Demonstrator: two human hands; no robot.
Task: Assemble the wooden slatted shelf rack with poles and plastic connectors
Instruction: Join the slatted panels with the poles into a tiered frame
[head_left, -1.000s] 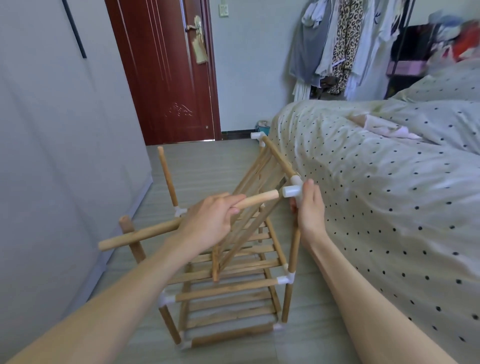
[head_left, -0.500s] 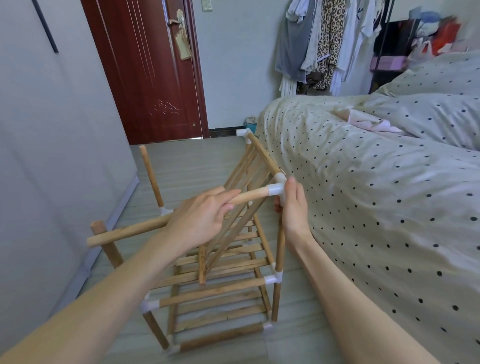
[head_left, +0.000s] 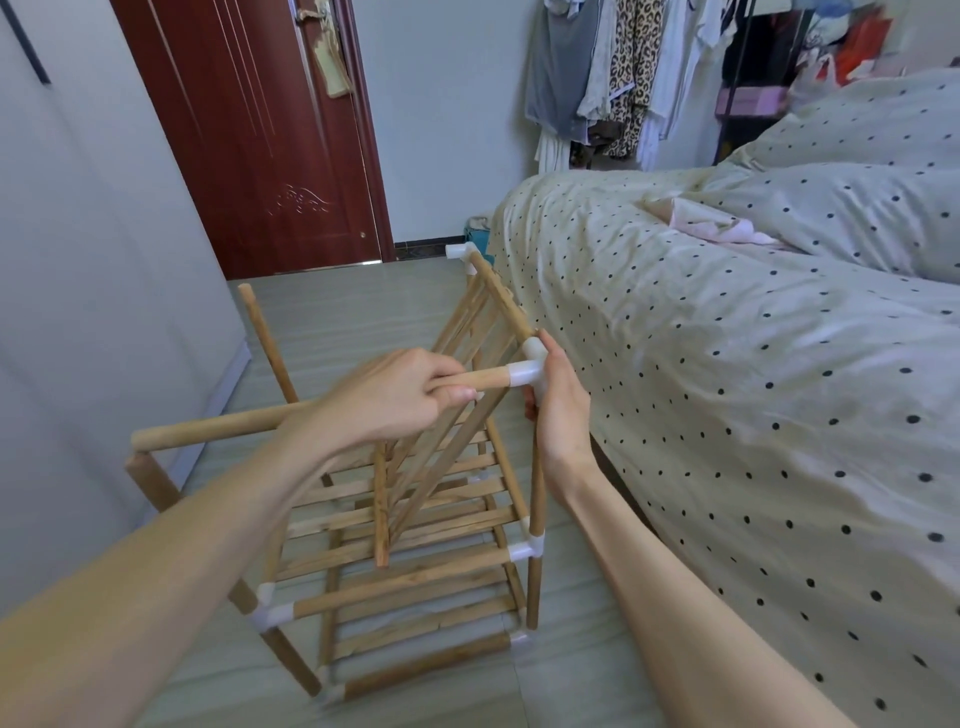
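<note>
Head view looks down on a half-built wooden rack (head_left: 415, 545) standing on the floor (head_left: 337, 322), in the gap between a grey wall on the left and the near edge of the bed (head_left: 727, 415) on the right. The left hand (head_left: 384, 400) is curled round a loose wooden pole (head_left: 223, 428) that lies roughly level across the top of the rack, with its free end sticking out over the left front post. The pole's other end sits in a white plastic connector (head_left: 530, 371) at the top of the right front post (head_left: 536, 499). The right hand (head_left: 558, 410) grips that connector from the bed side, thumb up against it and fingers wrapped behind the post. A slatted shelf panel (head_left: 457, 415) leans at a slant inside the frame, its upper rail running from the held connector back to another white connector (head_left: 462, 253) at the far right corner, its lower end resting on the slats of the middle tier. Two level slatted tiers sit lower down, joined to the posts by more white connectors. A bare post (head_left: 267, 343) rises at the far left corner. Beyond the rack are a dark red door (head_left: 249, 130) and clothes (head_left: 613, 78) hanging by the far wall.
</note>
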